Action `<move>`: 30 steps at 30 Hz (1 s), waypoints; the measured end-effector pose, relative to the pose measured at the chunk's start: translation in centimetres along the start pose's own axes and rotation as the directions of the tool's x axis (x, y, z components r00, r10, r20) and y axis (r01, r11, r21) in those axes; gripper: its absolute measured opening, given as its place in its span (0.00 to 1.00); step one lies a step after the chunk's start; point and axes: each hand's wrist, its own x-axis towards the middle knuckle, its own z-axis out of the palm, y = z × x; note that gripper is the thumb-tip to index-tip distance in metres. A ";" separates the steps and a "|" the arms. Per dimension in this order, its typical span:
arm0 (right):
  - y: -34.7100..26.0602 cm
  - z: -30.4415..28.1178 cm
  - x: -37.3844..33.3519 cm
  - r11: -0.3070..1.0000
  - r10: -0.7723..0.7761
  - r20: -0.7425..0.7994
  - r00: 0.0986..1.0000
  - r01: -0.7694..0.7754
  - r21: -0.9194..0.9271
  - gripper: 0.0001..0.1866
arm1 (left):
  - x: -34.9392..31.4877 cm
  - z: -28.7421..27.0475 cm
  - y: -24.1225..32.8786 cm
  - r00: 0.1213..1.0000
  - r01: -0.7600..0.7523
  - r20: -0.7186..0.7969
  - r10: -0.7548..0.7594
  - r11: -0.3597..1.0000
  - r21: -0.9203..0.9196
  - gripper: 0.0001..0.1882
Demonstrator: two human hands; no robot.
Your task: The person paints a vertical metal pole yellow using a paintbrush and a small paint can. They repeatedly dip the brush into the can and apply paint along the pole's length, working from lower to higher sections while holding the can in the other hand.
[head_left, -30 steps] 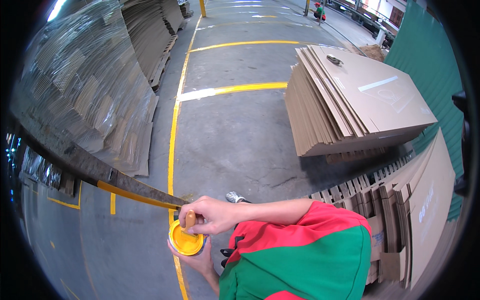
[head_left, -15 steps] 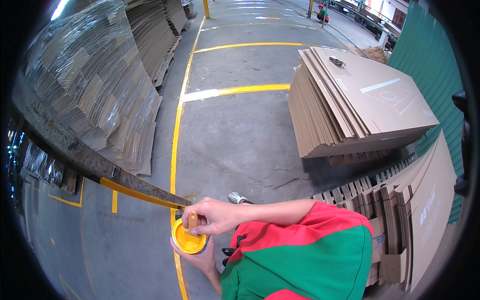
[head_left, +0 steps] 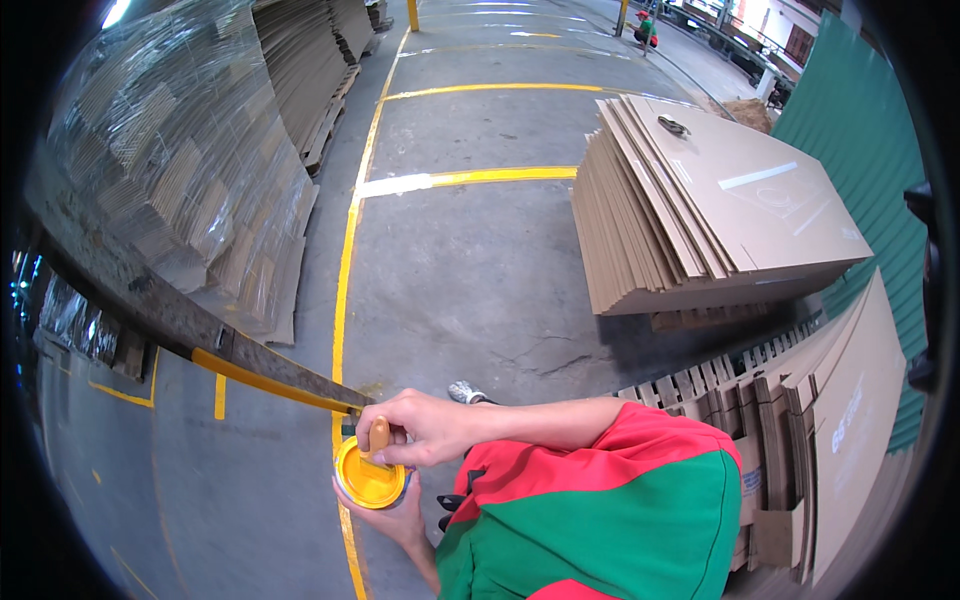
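Observation:
My left hand (head_left: 402, 522) is wrapped round a small open can (head_left: 338, 474) from below and the side, holding it roughly upright. Yellow paint (head_left: 370, 490) shows inside. Above the rim, my right hand (head_left: 425, 426) grips a paintbrush by its wooden handle (head_left: 378, 434). The bristle end points down into the can, and how deep it sits in the paint is hard to tell. Beside both hands stands a steel post (head_left: 225, 345) with a yellow-painted lower part (head_left: 265, 385). A yellow floor line (head_left: 339, 330) runs under the can.
Flat cardboard stacks (head_left: 640, 220) stand on pallets to the right, with more cardboard sheets (head_left: 840, 430) nearer me. Wrapped cardboard (head_left: 180, 170) rises at left. A green corrugated panel (head_left: 850, 120) borders the right side. Far off, a person (head_left: 645, 32) crouches.
The whole view has shifted slightly, so the surroundings sit a little farther left. Both hands keep their grips, and the brush stays in the can.

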 end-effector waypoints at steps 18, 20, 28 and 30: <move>0.7 0.6 1.3 0.990 -0.057 -0.012 0.998 0.058 0.130 0.07 | 0.4 -1.5 0.5 1.000 -0.006 -0.005 0.007 0.996 0.083 0.64; 0.7 0.5 1.4 0.994 -0.031 0.008 1.000 0.030 0.108 0.07 | 0.5 -1.5 0.5 1.000 -0.013 -0.009 0.014 0.998 0.066 0.64; 0.2 0.1 1.1 0.995 0.043 0.053 0.998 -0.048 0.090 0.10 | 0.3 -0.8 0.8 1.000 0.009 -0.019 -0.009 1.000 0.002 0.64; 0.3 0.4 1.1 0.995 -0.030 -0.006 1.000 0.030 0.093 0.08 | 0.2 -0.8 1.0 1.000 0.016 -0.016 -0.016 1.000 0.012 0.64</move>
